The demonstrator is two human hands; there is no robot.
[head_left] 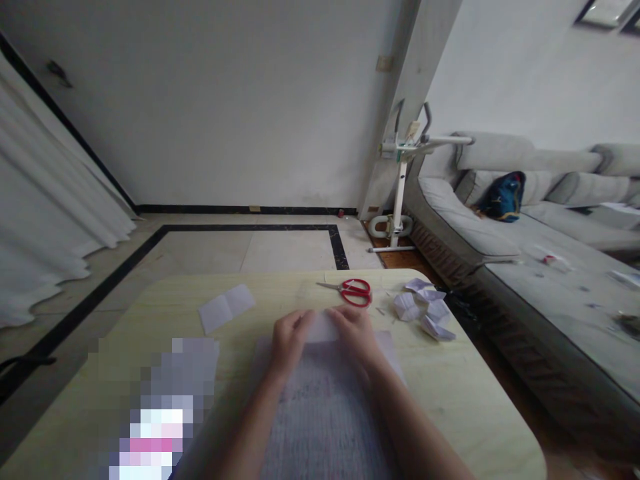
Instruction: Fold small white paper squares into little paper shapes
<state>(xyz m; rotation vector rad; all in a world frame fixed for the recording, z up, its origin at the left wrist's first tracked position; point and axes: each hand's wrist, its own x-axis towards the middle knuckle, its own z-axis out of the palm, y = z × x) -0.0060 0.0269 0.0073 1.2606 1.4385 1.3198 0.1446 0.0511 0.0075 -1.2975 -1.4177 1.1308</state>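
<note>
Pinching small white paper [323, 329] by opposite sides: left hand [289, 340], right hand [358, 331], fingers narrowed on it at the far edge of the large sheet [325, 420] on the surface [465, 393]. Probably light, flexible, easily creased; side edges suit gripping.

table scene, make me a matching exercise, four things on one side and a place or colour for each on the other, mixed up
Things
1 scissors
2 folded paper pieces
3 bag
4 white paper

Places or colours
A on the sofa
B between left hand and right hand
C clustered toward the table's right side
D red handles

Pairs: 1-D, 2-C, 3-A, 4-B
</note>
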